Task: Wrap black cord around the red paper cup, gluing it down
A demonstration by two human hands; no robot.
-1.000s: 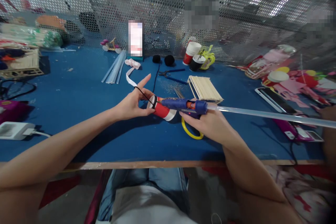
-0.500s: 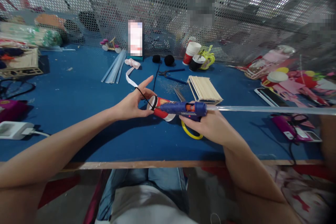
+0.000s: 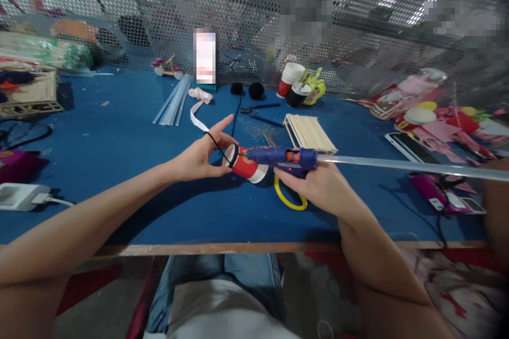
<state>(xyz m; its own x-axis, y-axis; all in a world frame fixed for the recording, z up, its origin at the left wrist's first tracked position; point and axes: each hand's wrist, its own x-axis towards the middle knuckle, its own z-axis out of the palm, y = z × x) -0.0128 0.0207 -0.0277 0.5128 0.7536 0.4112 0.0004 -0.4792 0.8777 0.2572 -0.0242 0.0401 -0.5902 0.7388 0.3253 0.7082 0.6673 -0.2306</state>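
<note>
My left hand (image 3: 207, 156) grips a red and white paper cup (image 3: 248, 168) that lies tilted on its side, thumb and fingers at its base end. A black cord (image 3: 217, 143) runs over that hand and winds round the cup's end. In my right hand (image 3: 318, 188) is a blue hot glue gun (image 3: 278, 157), with a long clear glue stick (image 3: 397, 163) poking out of its back. The gun's nozzle sits at the black cord on the cup. Beneath the gun, yellow-handled scissors (image 3: 290, 204) are partly hidden.
Behind are pliers (image 3: 262, 115), black pompoms (image 3: 256, 91), loose glue sticks (image 3: 175, 103), white ribbon (image 3: 196, 119) and a phone (image 3: 204, 58). A small stick bench (image 3: 312, 133) and stacked cups (image 3: 290, 79) stand right of centre. Perforated metal (image 3: 246, 10) borders the table's back.
The glue gun has shifted slightly to the right and up, and its nozzle has moved along the cord at the cup's end. My left hand and the cup have stayed nearly still.
</note>
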